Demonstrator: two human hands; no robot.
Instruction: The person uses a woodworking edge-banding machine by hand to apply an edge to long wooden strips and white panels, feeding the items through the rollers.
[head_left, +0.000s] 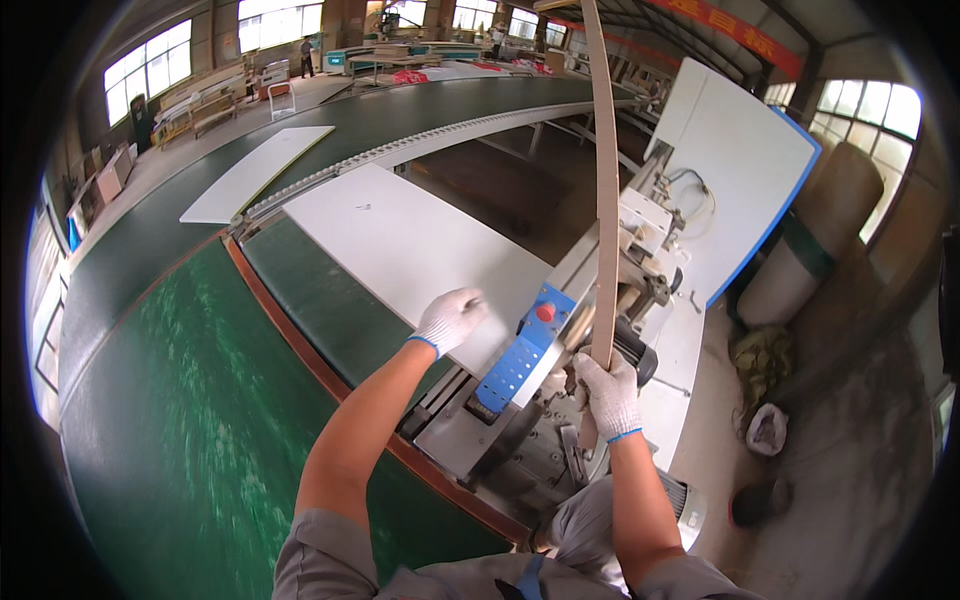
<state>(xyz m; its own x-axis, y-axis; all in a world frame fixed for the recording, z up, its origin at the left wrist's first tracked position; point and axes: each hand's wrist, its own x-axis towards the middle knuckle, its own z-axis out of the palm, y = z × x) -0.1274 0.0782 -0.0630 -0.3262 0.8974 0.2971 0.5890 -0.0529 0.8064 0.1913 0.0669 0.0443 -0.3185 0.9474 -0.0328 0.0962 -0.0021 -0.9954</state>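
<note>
My right hand (611, 390), in a white knit glove, grips a long, thin brown strip (606, 187) near its lower end. The strip runs up past the top of the picture, in front of an edge-processing machine (637, 225) with a blue perforated guard (517, 364) and a red button (545, 312). My left hand (454, 319), also gloved, is over the near end of a white panel (420, 232). Motion blurs its fingers, so I cannot tell whether it touches the panel. The panel's right end lies beside the blue guard.
A green conveyor belt (202, 390) with a brown edge rail (300, 330) is at my left. Another white panel (259, 176) lies on the curved dark belt (390, 97) beyond. White machine covers (735, 165) stand at right, with a bag (766, 429) on the floor. A person (306, 58) stands far off.
</note>
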